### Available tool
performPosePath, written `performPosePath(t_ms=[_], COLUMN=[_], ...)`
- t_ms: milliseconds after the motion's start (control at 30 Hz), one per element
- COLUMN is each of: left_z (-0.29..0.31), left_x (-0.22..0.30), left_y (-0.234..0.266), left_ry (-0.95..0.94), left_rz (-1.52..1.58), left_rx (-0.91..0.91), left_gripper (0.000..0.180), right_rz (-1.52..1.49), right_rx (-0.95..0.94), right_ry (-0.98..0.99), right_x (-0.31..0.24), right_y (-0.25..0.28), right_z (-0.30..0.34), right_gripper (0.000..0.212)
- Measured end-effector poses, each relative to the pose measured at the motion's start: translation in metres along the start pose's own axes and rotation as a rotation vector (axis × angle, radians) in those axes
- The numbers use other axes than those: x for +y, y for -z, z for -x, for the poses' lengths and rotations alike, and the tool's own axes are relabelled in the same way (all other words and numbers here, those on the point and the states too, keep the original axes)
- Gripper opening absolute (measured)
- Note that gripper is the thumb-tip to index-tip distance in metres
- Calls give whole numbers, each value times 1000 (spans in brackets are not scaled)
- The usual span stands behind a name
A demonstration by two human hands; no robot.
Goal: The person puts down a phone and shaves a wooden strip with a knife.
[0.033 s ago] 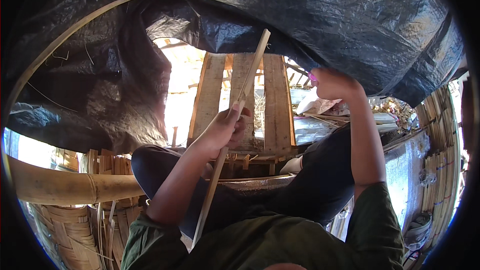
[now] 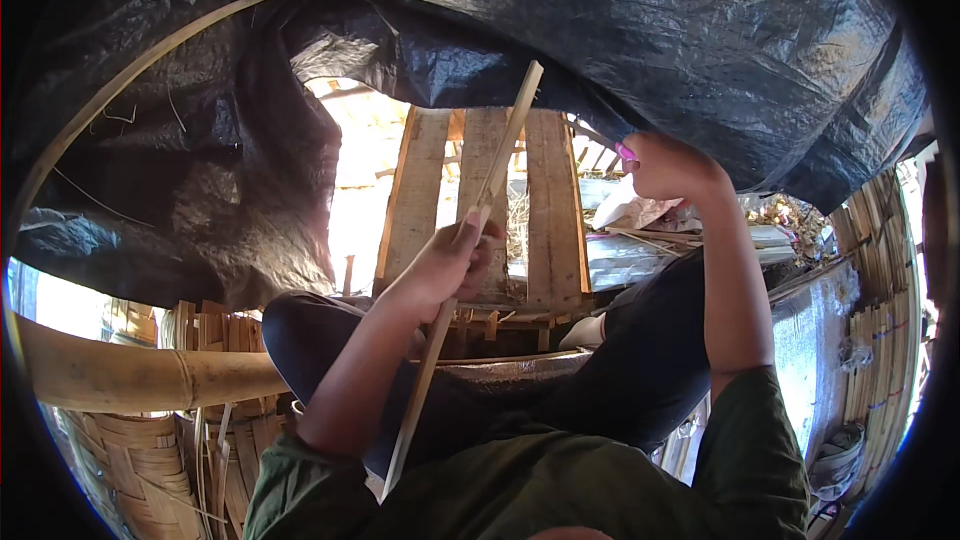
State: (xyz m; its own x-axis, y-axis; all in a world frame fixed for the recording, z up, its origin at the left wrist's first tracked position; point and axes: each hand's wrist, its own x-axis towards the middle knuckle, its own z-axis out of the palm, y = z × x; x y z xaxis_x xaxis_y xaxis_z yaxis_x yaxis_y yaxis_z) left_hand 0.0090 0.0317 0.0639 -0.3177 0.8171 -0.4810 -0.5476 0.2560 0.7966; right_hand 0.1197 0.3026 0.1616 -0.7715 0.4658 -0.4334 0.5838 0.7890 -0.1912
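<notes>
The bamboo strip runs slantwise from the lap up toward the black tarp, gripped near its middle by the closed left hand. It looks light, thin and springy, with edges likely sharp, so mid-length is the sensible hold. The right hand is raised at the tarp's edge, curled; what it grips I cannot tell. A wooden pallet stands behind.

A wooden pallet of pale planks stands ahead, and dry straw shows through its gaps. At lower left a thick bamboo pole lies across stacked bamboo strips and a woven bamboo mat.
</notes>
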Motion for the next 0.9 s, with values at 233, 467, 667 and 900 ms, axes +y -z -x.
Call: performPosePath(t_ms=[233,467,667,900], left_z=[-20,-32,-32,-52], left_x=[-38,-58,-13,11], left_y=[-23,-28,-32,-15], left_ry=[125,-124,-138,247], left_rz=[-224,-676,-801,-486], left_rx=[134,253,197,0], left_gripper=[46,45,41,36], right_rz=[-56,-273,-245,-196], right_rx=[309,354,332,494], right_ry=[185,240,607,636], right_x=[35,31,15,31], right_y=[-38,-48,-61,-76], right_z=[-15,-29,-43,-79], right_gripper=[18,37,40,20])
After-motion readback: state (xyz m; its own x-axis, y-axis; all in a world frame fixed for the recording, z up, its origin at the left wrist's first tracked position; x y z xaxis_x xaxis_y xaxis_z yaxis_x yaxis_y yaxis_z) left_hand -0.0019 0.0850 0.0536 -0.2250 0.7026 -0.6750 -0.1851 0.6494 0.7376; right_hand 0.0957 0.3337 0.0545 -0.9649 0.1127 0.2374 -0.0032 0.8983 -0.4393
